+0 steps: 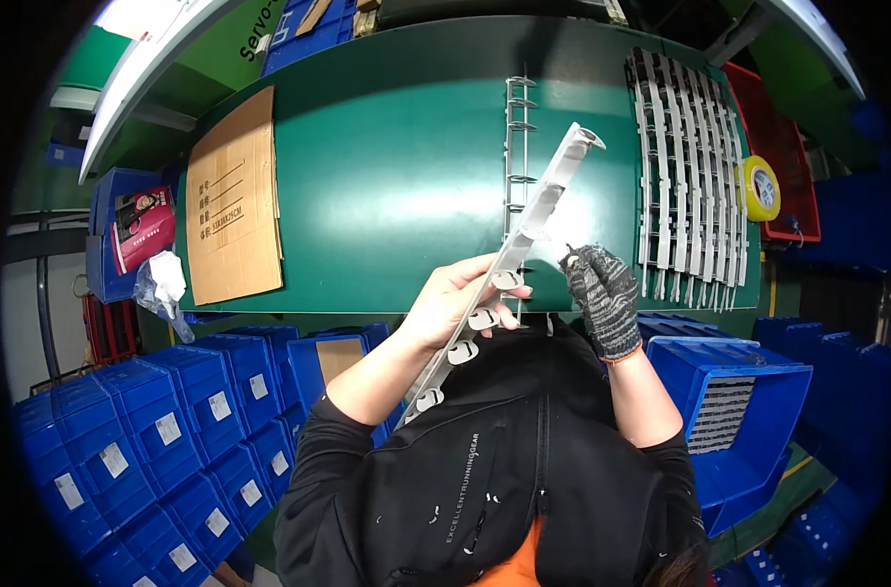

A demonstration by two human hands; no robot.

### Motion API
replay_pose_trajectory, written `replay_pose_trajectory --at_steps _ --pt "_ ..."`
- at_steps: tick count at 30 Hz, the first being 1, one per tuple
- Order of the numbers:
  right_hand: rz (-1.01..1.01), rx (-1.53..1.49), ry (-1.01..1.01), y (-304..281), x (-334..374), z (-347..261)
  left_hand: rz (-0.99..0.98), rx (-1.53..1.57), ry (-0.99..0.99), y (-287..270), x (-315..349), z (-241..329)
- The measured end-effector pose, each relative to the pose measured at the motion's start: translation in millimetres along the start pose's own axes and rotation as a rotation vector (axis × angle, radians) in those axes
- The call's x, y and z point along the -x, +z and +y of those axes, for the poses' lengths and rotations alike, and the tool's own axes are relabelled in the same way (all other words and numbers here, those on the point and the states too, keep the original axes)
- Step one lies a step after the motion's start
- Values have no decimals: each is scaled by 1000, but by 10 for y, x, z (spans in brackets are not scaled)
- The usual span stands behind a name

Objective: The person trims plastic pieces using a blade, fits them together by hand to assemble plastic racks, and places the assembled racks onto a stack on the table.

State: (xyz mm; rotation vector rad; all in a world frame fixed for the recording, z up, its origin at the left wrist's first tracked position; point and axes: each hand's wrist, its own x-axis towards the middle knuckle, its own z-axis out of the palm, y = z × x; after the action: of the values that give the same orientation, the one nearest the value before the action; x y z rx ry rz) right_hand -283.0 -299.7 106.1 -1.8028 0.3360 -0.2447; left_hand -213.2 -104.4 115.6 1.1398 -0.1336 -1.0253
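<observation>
My bare left hand (455,301) is closed round a long, light grey plastic strip (535,217) with rounded tabs along one side. The strip slants from my lap up over the table, its far end to the right. My right hand (607,301), in a grey and black knitted glove, is apart from the strip on its right. Its fingers are curled, with a small dark thing at the fingertips that is too small to name. Beyond the held strip a thin rail-like strip with cross tabs (516,147) lies on the green table (387,186).
Rows of similar strips (688,176) lie at the table's right, beside a yellow tape roll (760,188) and a red bin (783,147). A cardboard sheet (232,196) lies at left. Blue crates (161,421) are stacked below left; an open blue crate (758,391) holds strips at lower right.
</observation>
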Motion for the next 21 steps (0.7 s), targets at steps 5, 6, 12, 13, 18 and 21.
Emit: replay_pose_trajectory --at_steps 5,6,12,13,18,21 --pt "-66 -433 372 -18 -6 -40 -9 36 5 12 -6 -11" --pt "-64 -441 317 1 -4 -18 2 51 0 17 -3 -6" --pt "-7 204 -196 59 35 -49 -23 25 10 -22 -8 -41" --pt "-3 356 -313 65 41 -99 -25 26 6 -16 -6 -43" --pt "-52 419 -281 72 47 -198 -7 31 3 0 -6 -47" --pt "-42 471 -288 76 54 -168 -2 26 2 5 -8 -61"
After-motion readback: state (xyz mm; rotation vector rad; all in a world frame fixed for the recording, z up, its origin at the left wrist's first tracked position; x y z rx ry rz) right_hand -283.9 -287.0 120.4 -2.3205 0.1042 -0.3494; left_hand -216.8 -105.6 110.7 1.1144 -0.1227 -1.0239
